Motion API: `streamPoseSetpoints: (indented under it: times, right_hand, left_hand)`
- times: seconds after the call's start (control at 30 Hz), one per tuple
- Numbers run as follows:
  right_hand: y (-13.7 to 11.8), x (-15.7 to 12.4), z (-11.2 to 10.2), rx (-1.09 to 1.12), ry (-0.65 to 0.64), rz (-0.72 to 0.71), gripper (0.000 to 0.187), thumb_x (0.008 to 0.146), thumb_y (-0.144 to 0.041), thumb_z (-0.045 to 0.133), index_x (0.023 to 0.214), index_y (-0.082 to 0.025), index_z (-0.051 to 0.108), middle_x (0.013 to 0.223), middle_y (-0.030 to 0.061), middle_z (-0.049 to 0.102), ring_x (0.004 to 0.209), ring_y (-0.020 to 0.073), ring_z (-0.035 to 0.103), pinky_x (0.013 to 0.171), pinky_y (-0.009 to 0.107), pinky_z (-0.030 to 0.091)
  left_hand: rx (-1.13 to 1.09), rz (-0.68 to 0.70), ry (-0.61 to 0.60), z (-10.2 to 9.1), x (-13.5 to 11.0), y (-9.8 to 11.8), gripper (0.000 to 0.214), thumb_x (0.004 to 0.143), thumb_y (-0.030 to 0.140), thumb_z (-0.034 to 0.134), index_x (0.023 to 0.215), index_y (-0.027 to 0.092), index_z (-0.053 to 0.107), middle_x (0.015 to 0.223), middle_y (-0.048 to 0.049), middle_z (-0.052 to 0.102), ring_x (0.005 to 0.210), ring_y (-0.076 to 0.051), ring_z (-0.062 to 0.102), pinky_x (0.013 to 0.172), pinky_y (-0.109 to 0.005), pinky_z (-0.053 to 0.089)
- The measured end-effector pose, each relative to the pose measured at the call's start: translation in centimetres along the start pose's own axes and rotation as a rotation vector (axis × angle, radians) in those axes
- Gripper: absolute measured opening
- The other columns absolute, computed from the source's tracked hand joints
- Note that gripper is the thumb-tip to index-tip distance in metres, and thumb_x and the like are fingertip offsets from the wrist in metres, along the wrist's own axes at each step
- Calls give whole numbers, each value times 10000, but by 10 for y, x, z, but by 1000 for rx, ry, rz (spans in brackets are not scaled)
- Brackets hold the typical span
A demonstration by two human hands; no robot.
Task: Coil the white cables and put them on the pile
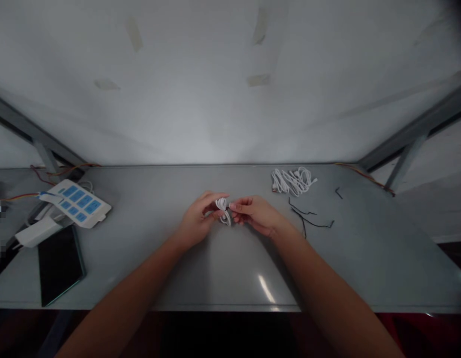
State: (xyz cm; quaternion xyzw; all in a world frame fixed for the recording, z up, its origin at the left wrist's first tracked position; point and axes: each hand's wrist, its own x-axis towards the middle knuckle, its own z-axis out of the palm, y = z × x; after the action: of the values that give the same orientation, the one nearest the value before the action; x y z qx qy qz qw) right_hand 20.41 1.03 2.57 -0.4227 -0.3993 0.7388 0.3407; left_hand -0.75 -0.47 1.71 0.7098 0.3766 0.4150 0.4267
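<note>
Over the middle of the grey table, my left hand (pixel 200 218) pinches a coiled white cable (pixel 222 204) between thumb and fingers. Part of the coil hangs below the grip. My right hand (pixel 252 213) meets it from the right, thumb and forefinger closed on a thin black twist tie that shows as a short dark piece at the coil's waist. The fingers hide most of this tie. To the right lie several loose black twist ties (pixel 312 219), and behind them a pile of bundled white cables (pixel 293 181).
At the left stand a white power strip (pixel 98 208) with blue sockets, a white charger (pixel 39 232) and a dark tablet (pixel 60 263) near the front edge. A white panel (pixel 200 99) closes off the back. Metal posts (pixel 405 161) rise at both sides.
</note>
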Motion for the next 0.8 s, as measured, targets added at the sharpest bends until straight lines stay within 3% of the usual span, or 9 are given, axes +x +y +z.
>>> streamPoseSetpoints:
  times: [0.13, 0.37, 0.6, 0.8]
  right_hand:
    - [0, 1, -2, 20, -38, 26, 355, 636, -440, 935, 669, -157, 724, 613, 11, 675, 539, 95, 559, 547, 247, 442]
    - [5, 3, -4, 6, 10, 79, 358, 700, -432, 908, 638, -159, 686, 583, 0, 640, 493, 83, 532, 487, 237, 413]
    - [-2, 0, -4, 117, -103, 154, 335, 668, -385, 936, 695, -146, 704, 550, -28, 603, 484, 68, 511, 468, 212, 390]
    - [2, 1, 3, 52, 0, 133, 425, 635, -502, 936, 636, -152, 695, 516, -14, 606, 446, 71, 499, 420, 211, 352]
  left_hand:
    - [-102, -59, -33, -1, -1, 2, 404, 956, 320, 663, 1351, 240, 631, 1089, -65, 575, 942, -172, 615, 844, -302, 543]
    - [-80, -48, -43, 0, -2, 7, 383, 962, 316, 652, 1337, 241, 641, 1102, -71, 579, 949, -174, 609, 859, -326, 551]
    - [-299, -192, -178, -4, -3, 9, 473, 935, 388, 706, 1382, 269, 605, 1088, -83, 677, 963, -209, 661, 833, -341, 563]
    - [-340, -200, -158, -2, -3, 3, 475, 914, 373, 736, 1351, 232, 615, 1115, -86, 683, 992, -206, 668, 846, -327, 546]
